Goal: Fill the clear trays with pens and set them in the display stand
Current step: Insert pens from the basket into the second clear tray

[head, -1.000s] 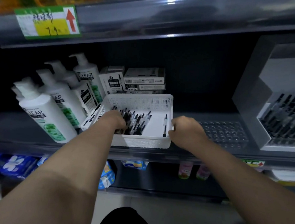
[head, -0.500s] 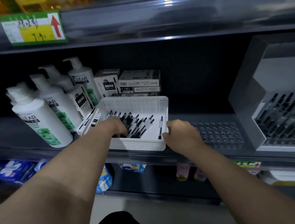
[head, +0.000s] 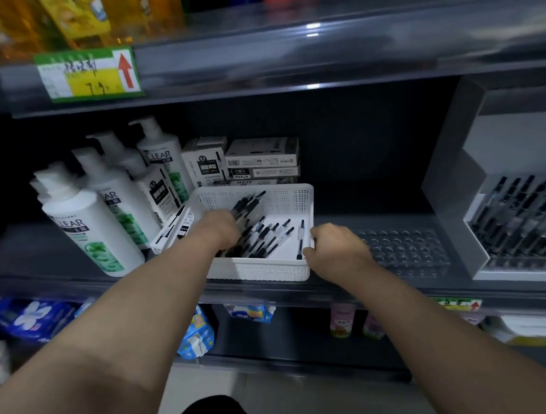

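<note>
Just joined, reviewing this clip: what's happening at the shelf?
A person stands at a store shelf. Their left hand grips a bunch of black pens inside the white basket, while the right hand holds the basket's right rim. The clear tray beside it looks empty; the display stand at right already holds pens.

Seemingly open shelf (head: 362, 211) behind tray (head: 399, 251)

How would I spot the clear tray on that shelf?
Look at the middle dark grey shelf. Right of the white perforated plastic basket, left of the grey display stand, lies a clear plastic tray. Only it is see-through, with rows of round holes.
</note>
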